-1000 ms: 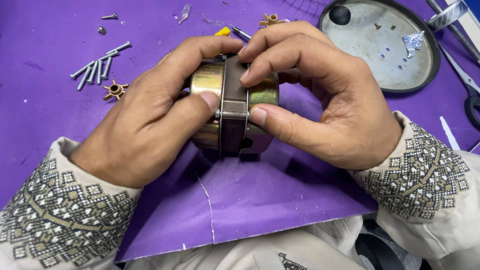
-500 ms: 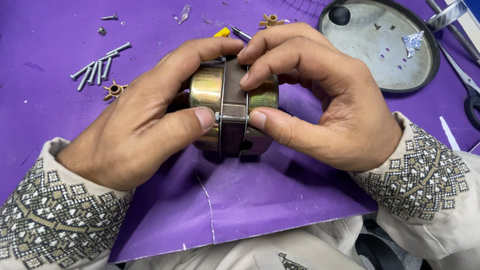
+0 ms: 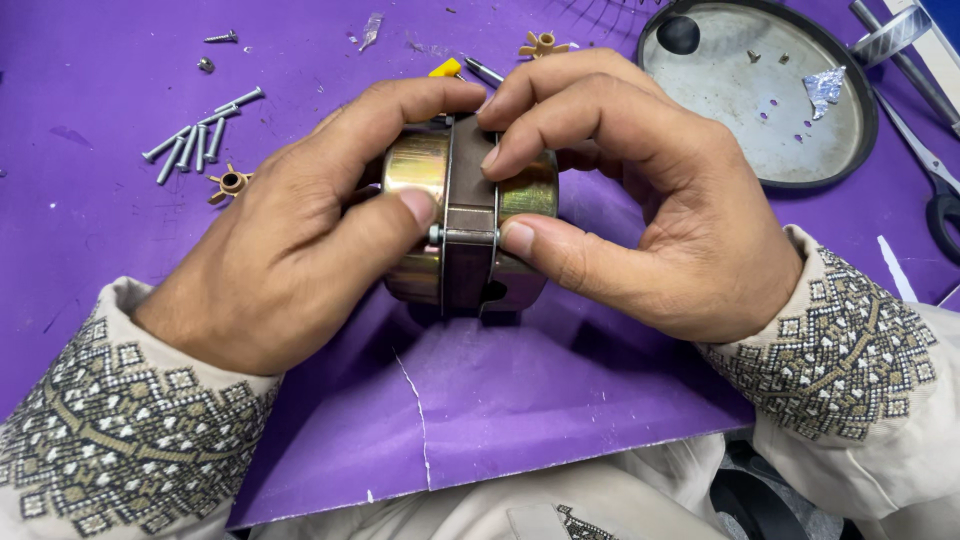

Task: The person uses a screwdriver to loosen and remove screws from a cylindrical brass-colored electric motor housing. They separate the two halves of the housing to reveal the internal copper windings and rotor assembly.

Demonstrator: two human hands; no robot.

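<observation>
- Left hand and right hand: fingers clamped on a brass-coloured motor housing, thumbs meeting at its dark centre band, held just above the purple mat.
- Beyond the left fingertips: six loose bolts, one brown wing nut.
- Beyond the right knuckles: one round metal cover plate; scissors at the mat's right edge.
- Below the wrists: open mat, torn near edge.
</observation>
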